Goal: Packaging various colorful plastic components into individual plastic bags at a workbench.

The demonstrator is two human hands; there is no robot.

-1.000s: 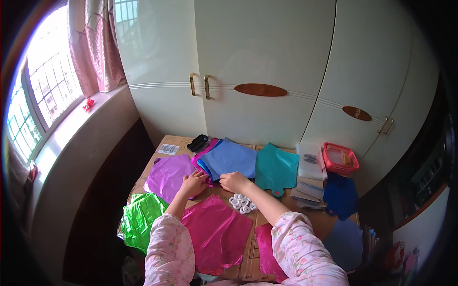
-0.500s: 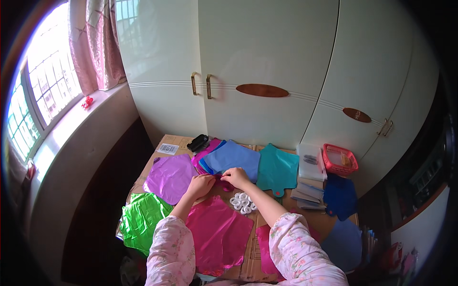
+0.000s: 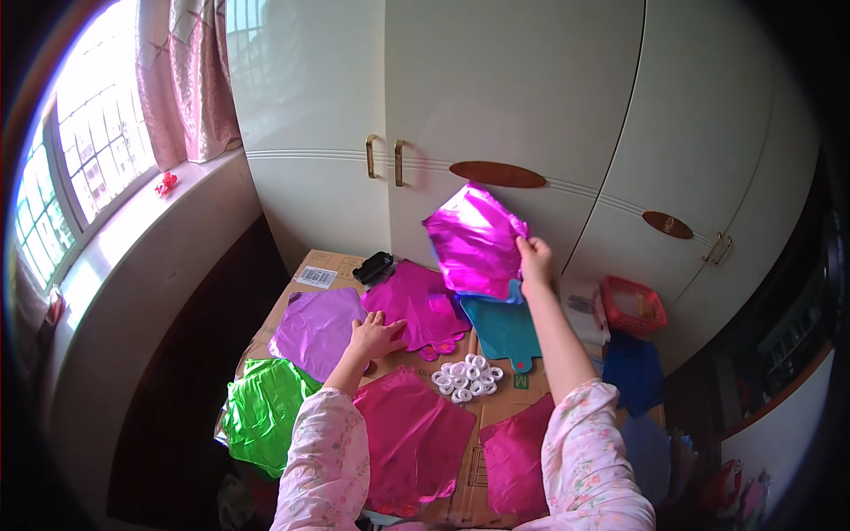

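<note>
My right hand [image 3: 537, 264] is raised above the far part of the table, pinching the edge of a shiny magenta flat foil balloon [image 3: 478, 239]. Some blue foil shows along that balloon's lower edge. My left hand [image 3: 377, 338] lies with fingers spread at the near-left edge of another magenta foil piece [image 3: 414, 305]. A flat lilac foil piece [image 3: 317, 332] is just left of that hand. Between my arms sits a pile of small white rings [image 3: 467, 379]. Beneath the raised balloon, a teal foil piece [image 3: 505, 329] with a rounded tab lies flat.
Cardboard [image 3: 425, 361] covers the table. Green foil [image 3: 264, 409] is at the left, deep pink foil [image 3: 414, 438] in front, blue foil [image 3: 633, 373] at the right. A black object [image 3: 374, 267] and a red basket [image 3: 634, 305] stand near the white cabinet [image 3: 505, 80].
My right hand has lifted the magenta foil balloon, with blue foil, up and to the right off the pile. Magenta foil beneath is uncovered. My left hand has flattened out beside it.
</note>
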